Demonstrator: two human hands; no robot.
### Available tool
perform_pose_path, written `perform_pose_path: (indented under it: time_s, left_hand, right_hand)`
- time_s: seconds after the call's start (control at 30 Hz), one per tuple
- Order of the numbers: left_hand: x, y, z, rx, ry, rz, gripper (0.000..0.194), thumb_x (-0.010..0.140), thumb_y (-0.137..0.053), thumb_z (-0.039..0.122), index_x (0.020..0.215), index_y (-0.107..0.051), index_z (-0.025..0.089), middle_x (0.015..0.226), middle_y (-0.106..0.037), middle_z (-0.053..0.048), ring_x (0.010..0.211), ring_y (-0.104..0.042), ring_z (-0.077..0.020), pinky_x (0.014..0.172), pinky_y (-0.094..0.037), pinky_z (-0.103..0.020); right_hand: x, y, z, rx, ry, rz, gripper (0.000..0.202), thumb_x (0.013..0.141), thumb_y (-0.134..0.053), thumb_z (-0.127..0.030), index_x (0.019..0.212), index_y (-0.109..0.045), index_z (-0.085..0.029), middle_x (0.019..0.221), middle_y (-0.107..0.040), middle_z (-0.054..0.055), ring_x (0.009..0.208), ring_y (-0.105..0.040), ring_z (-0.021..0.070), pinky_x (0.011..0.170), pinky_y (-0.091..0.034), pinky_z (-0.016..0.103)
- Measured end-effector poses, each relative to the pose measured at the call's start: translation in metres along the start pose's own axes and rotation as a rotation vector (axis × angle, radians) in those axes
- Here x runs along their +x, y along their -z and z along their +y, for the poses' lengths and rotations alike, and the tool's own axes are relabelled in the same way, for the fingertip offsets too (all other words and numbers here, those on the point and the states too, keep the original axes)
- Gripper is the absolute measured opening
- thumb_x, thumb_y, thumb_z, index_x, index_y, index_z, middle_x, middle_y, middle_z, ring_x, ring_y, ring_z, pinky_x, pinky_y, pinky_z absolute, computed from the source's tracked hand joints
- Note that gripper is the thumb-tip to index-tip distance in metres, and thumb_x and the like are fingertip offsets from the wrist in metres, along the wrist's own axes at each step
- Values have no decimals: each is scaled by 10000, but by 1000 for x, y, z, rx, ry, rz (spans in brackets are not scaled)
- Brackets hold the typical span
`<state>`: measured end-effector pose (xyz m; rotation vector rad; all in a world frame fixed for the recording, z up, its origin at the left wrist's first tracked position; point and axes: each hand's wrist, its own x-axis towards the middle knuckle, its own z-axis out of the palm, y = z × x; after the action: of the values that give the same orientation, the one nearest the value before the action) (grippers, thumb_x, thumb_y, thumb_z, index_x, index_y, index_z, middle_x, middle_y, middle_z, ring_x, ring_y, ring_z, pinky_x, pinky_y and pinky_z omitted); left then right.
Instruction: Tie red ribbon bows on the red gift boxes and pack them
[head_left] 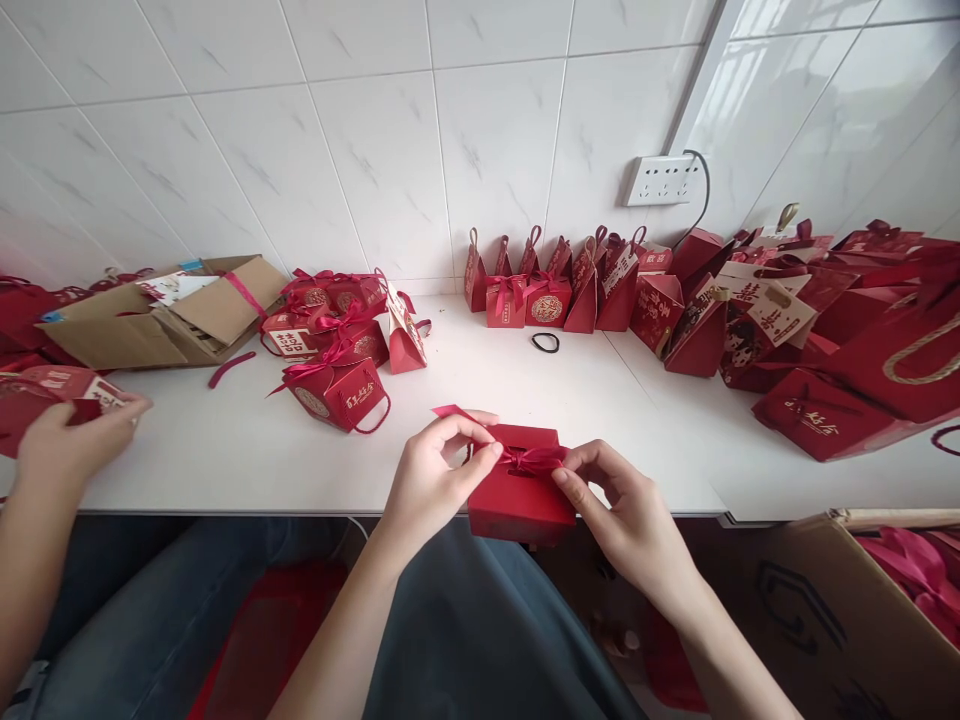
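Note:
A red gift box (pixel 517 505) rests at the front edge of the white table, partly over it. On its top a red ribbon (pixel 523 459) is tied in a bow. My left hand (pixel 442 465) pinches the ribbon on the left side, with a loose end sticking up past the fingers. At the right, my right hand (pixel 611 490) pinches the bow's other side between thumb and finger. The box's left edge is partly hidden by my fingers.
Several finished-looking red boxes (pixel 337 385) stand left of centre beside an opened cardboard carton (pixel 161 330). More boxes (pixel 581 290) line the tiled wall. A black hair tie (pixel 545 342) lies mid-table. Another person's hand (pixel 67 450) holds a box at far left. A carton (pixel 817 610) sits lower right.

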<state>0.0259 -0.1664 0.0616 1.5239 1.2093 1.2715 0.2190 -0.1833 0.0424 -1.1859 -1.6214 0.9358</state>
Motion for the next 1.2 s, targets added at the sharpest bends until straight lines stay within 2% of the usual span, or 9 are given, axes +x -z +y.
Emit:
perform_pose_path:
  time_s: [0.13, 0.2, 0.4, 0.5, 0.6, 0.73, 0.97, 1.1, 1.2]
  left_hand:
    - [-10, 1, -8, 115, 74, 69, 148, 822, -606, 348, 782, -625, 208, 1141, -650, -57, 1156, -558, -219, 995, -412, -339]
    - [-14, 0, -10, 135, 93, 77, 165, 836, -585, 369, 797, -615, 211, 1164, -637, -53, 1162, -549, -220, 987, -405, -339]
    - [-17, -5, -15, 56, 99, 110, 205, 828, -583, 393, 777, -560, 195, 1214, -591, -70, 1053, -590, -204, 864, -452, -292]
    - [-16, -6, -15, 80, 96, 114, 222, 823, -581, 395, 751, -552, 187, 1207, -583, -78, 981, -605, -194, 808, -461, -284]
    - [-18, -5, -13, 132, 85, 95, 253, 822, -580, 406, 710, -531, 185, 1205, -582, -80, 1000, -595, -211, 840, -445, -306]
    - [-22, -3, -12, 149, 111, 63, 295, 831, -569, 419, 664, -501, 186, 1291, -535, -79, 1139, -534, -249, 920, -404, -333]
    - [-22, 1, -19, -30, 177, -25, 302, 821, -587, 426, 667, -493, 183, 1448, -390, -88, 1187, -523, -267, 866, -455, -329]
    - [-18, 4, -21, -30, 143, -57, 272, 823, -594, 396, 668, -511, 188, 1427, -414, -73, 1285, -440, -254, 939, -448, -320]
    - [-15, 6, -21, 0, 134, -63, 255, 840, -565, 394, 683, -528, 196, 1389, -450, -57, 1298, -427, -254, 878, -490, -302]
  right_hand:
    - [-1, 2, -2, -91, 67, -27, 201, 906, -514, -385, 812, -552, -212, 765, -579, 2, 689, -502, 127, 584, -409, 213]
    - [-2, 2, -5, -105, 57, -28, 242, 895, -519, -424, 789, -538, -207, 739, -567, -2, 679, -498, 129, 604, -405, 223]
    - [0, -3, -16, -170, -192, -22, 538, 879, -312, -658, 598, -362, -203, 543, -336, -40, 502, -284, 104, 453, -249, 237]
    - [3, -8, -19, -206, -273, -48, 539, 860, -350, -669, 598, -391, -199, 539, -359, -37, 505, -307, 105, 462, -255, 234]
    - [3, -9, -20, -206, -279, -51, 492, 847, -436, -622, 601, -427, -196, 535, -398, -37, 501, -327, 103, 467, -264, 231]
    - [4, -4, -15, -84, -217, -142, 404, 820, -543, -533, 616, -464, -194, 571, -468, -25, 538, -382, 110, 497, -293, 229]
    - [15, 5, 3, 254, -219, -309, 420, 767, -634, -537, 616, -460, -187, 578, -448, -36, 511, -350, 86, 483, -270, 223]
    - [19, 9, 9, 417, -211, -341, 420, 739, -690, -507, 608, -465, -178, 582, -454, -37, 544, -369, 85, 526, -309, 223]
    - [21, 11, 13, 473, -197, -359, 415, 742, -693, -497, 596, -473, -176, 580, -462, -36, 547, -385, 87, 545, -334, 229]
